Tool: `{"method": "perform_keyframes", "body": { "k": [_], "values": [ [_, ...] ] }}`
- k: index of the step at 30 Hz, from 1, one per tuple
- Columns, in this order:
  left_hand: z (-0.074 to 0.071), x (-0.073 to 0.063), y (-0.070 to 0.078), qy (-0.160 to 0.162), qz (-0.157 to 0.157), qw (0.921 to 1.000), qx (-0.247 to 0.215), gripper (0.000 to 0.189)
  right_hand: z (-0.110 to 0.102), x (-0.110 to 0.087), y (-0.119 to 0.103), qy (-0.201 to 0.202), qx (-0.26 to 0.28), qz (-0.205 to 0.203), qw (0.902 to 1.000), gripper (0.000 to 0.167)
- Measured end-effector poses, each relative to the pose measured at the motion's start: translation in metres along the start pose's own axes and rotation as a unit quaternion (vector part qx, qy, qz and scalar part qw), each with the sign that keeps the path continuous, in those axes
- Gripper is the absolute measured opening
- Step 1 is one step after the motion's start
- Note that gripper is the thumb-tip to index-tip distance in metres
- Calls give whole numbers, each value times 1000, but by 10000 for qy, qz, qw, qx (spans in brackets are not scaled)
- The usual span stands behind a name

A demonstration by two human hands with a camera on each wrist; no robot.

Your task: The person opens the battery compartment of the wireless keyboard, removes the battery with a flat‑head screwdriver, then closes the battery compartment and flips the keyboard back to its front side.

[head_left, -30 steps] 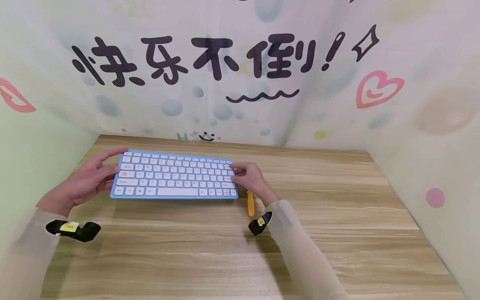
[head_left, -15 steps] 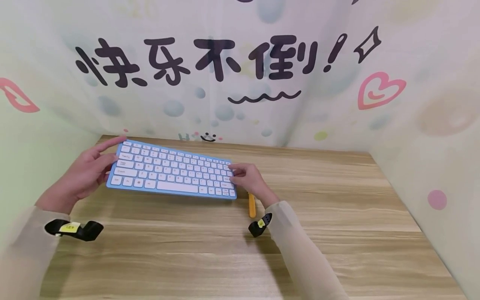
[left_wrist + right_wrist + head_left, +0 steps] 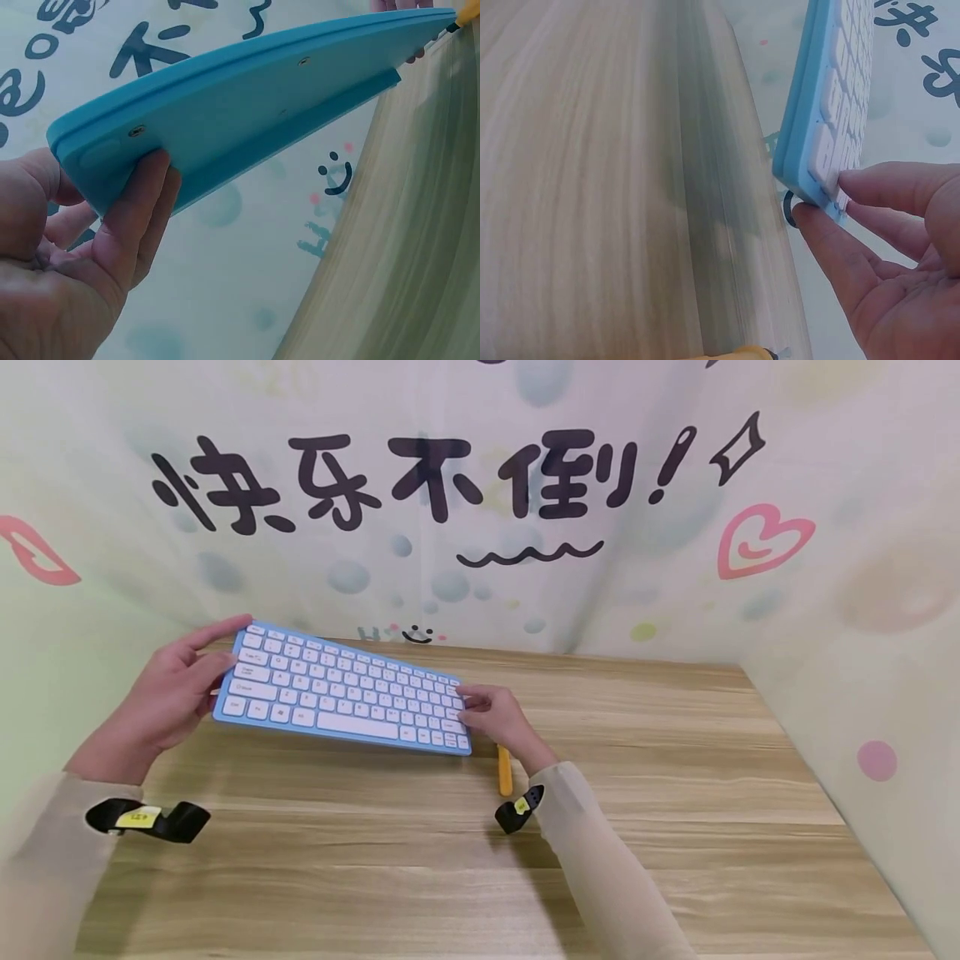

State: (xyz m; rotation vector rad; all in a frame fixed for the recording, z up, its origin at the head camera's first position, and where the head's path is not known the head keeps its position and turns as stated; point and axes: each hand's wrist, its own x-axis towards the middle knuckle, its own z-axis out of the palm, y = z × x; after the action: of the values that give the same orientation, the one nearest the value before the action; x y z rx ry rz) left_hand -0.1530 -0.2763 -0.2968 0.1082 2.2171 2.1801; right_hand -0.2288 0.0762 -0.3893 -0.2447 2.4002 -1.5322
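Keyboard: blue frame with white keys, held between my two hands above the far left part of the table; its left end is higher than its right end, so it is tilted.
Underside: in the left wrist view the blue bottom shows small screws and a long ridge.
Left hand: I grip the left end, thumb on the upper edge, fingers curled under the bottom.
Right hand: I pinch the right end, fingers on the last keys and thumb under the edge.
Orange tool: a thin orange thing lies on the table just beside my right wrist, partly hidden by it; what it is I cannot tell.
Table: light wood with long grain lines; a soft shadow lies under the keyboard.
Back wall: pale cloth with large black Chinese characters, a wavy line, grey-blue dots and a small smiling face near the table edge.
Right wall: the same pale cloth, with a pink heart and a pink dot.
Left wall: pale green, with a pink lips shape.
Sleeves: both my arms wear light beige sleeves, with black straps at the wrists.
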Motion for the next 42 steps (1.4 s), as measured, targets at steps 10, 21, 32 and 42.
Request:
{"method": "perform_keyframes", "body": {
  "k": [10,21,32,42],
  "values": [
    [1,-2,13,105,-1,9999,-25,45,4,-2,-4,-53,-60,6,10000,40],
    [11,-5,31,382,-42,9878,1512,48,14,-3,-10,-157,-428,-67,9989,38],
    [18,-3,44,349,51,9821,1850,48,14,-14,-27,-269,-785,-605,9947,32],
    [22,-5,53,404,-21,9764,2120,49,20,-27,-49,-842,-831,-1493,9817,33]
  ]
}}
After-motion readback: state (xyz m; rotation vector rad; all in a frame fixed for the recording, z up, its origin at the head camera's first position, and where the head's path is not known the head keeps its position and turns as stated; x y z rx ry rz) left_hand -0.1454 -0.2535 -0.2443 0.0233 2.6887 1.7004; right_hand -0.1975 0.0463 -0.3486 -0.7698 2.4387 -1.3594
